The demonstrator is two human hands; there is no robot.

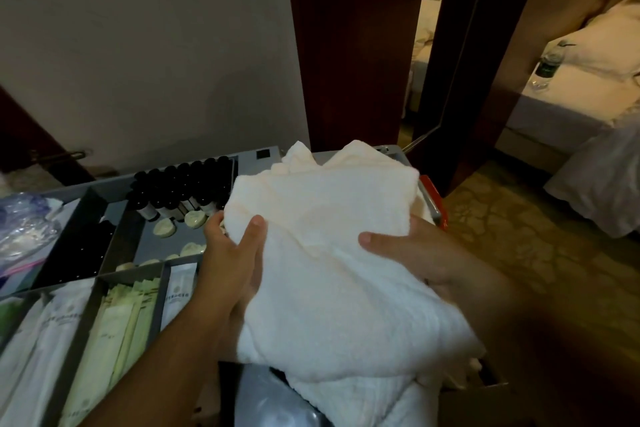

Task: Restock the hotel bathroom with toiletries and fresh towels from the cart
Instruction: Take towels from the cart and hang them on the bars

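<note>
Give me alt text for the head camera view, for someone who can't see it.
A left hand and a right hand grip a folded white towel over a housekeeping cart. Beside it, the grey divided tray holds dark bottles, round soaps and sachets. A bed shows beyond a dark door.

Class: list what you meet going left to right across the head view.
From the left: crumpled clear plastic bags → small dark bottles with black caps → left hand → white folded terry towel → right hand → clear plastic water bottle.
</note>
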